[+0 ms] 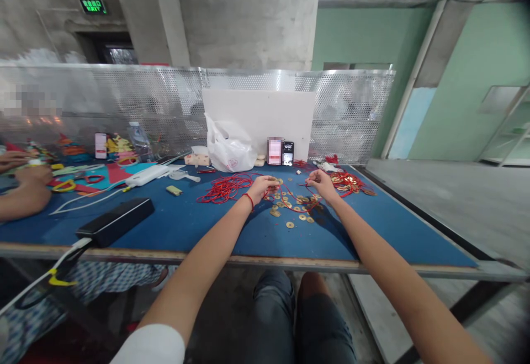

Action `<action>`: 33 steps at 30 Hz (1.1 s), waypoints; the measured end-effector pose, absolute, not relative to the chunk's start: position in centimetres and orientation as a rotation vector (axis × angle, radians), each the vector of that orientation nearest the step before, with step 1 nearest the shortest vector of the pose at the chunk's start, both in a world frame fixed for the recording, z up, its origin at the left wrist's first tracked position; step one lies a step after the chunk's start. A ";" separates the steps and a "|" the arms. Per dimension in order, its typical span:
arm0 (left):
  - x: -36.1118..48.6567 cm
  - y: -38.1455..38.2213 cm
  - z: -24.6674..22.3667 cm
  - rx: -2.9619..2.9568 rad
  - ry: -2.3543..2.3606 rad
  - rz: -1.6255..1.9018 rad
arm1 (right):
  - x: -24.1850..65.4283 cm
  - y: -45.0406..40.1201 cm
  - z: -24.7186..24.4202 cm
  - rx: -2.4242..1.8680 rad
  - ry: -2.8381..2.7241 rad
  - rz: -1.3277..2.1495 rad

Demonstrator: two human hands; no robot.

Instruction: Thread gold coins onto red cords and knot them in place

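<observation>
My left hand (263, 188), with a red band at its wrist, is closed in a pinch on a red cord (285, 201) above the blue table. A brass-coloured coin (280, 182) shows right at its fingertips; whether it is gripped I cannot tell. To the right, my right hand (322, 185) pinches another part of red cord, which sags in a loop between the hands. Several round coins with holes (290, 225) lie scattered below. A tangle of red cord (226, 188) lies left of my left hand, and a pile of red cords with coins (350, 183) beyond my right.
Two phones (275, 152) lean against a white board (259, 104) at the back, beside a white plastic bag (229, 146). A black box (116, 221), a white power strip (151, 175) and cables lie to the left. A co-worker's arm (28, 190) rests at the far left.
</observation>
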State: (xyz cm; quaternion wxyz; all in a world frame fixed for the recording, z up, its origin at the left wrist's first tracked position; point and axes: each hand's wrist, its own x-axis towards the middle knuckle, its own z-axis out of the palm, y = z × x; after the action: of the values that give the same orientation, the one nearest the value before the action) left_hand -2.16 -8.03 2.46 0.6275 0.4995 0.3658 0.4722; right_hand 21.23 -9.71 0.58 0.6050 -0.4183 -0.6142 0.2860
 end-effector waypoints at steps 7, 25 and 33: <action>-2.0 -9.1 2.8 1.221 0.839 0.972 | 19.9 -11.1 1.1 -0.912 -1.363 1.036; -1.1 -9.4 2.2 1.319 0.726 0.823 | 18.2 -11.7 1.3 -0.876 -1.654 0.860; -1.0 -9.3 2.1 1.327 0.706 0.825 | 18.0 -11.6 1.1 -0.861 -1.692 0.873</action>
State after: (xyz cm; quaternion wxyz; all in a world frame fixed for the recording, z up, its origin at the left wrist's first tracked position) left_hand -0.98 -9.27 2.08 0.6546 0.5850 0.3113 0.3639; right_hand 17.98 -11.63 1.08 0.5021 -0.3564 -0.7003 0.3612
